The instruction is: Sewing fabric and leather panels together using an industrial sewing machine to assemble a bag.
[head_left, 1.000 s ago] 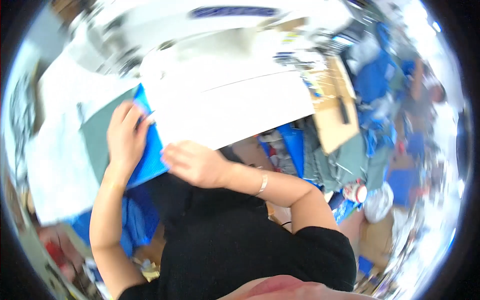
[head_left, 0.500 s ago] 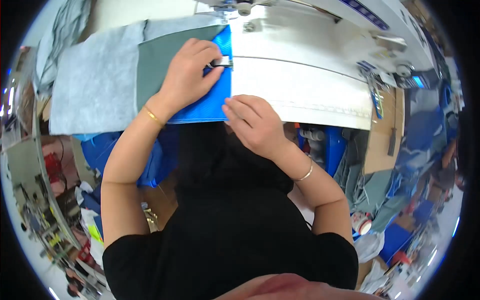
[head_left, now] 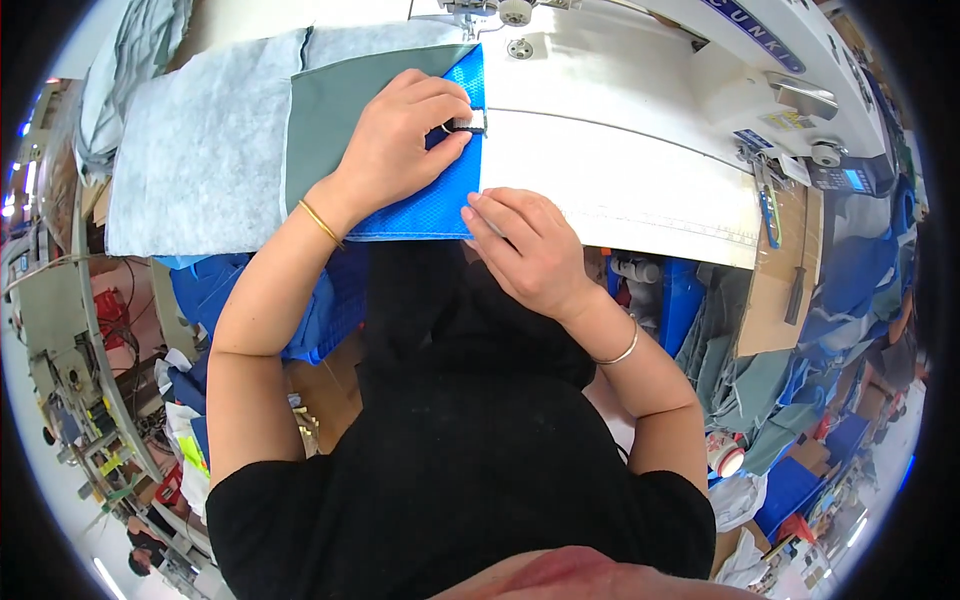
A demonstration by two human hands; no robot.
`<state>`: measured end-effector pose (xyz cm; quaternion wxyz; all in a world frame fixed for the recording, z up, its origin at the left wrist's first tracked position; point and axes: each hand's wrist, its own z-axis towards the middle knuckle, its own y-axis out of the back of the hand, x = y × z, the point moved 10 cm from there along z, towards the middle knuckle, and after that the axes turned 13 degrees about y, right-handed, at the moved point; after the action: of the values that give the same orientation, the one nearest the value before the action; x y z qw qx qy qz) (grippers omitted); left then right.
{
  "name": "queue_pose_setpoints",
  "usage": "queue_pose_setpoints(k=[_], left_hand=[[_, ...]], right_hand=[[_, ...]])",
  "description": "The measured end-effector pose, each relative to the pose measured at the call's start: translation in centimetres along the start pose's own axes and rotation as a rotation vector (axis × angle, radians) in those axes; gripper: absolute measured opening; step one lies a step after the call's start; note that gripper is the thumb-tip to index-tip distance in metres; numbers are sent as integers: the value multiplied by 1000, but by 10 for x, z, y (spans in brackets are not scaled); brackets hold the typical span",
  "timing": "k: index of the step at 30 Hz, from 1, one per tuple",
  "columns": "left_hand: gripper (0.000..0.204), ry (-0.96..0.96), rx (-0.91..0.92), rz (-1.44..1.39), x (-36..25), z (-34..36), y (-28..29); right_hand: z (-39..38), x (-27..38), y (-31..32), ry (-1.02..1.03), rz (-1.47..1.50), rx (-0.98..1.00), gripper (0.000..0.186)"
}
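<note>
Blue textured fabric lies on the white sewing table, with a dark grey-green cloth panel over part of it and pale grey fabric spread to the left. My left hand rests on the layers, thumb apart from the bent fingers. Between thumb and forefinger shows a small black and white tag at the fabric's right edge. My right hand has thumb and fingertips closed at the blue fabric's near right corner. The fabric's far corner reaches the sewing machine's needle area.
The sewing machine's body stands at the far right. Thread snips and a dark-handled tool lie at the table's right end. Grey cloth pieces hang below it. A bundle of grey fabric sits at the far left.
The whole view has shifted slightly, so everything appears a little farther right. Both hands keep nearly the same places on the fabric.
</note>
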<state>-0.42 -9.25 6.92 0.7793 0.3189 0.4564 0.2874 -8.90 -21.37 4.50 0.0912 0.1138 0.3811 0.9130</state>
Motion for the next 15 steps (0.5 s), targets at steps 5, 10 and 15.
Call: queue_pose_setpoints(k=[5,10,15], left_hand=[[19,-16,3,-4,0,0,-1],[15,-13,-15,-42,2,0,0],[13,-38,-6,-23,-2,0,-1]], right_hand=[[1,-1,0,-3,8,12,35],[2,-1,0,-3,8,19,33],[1,-9,3,-64,128,83,41]])
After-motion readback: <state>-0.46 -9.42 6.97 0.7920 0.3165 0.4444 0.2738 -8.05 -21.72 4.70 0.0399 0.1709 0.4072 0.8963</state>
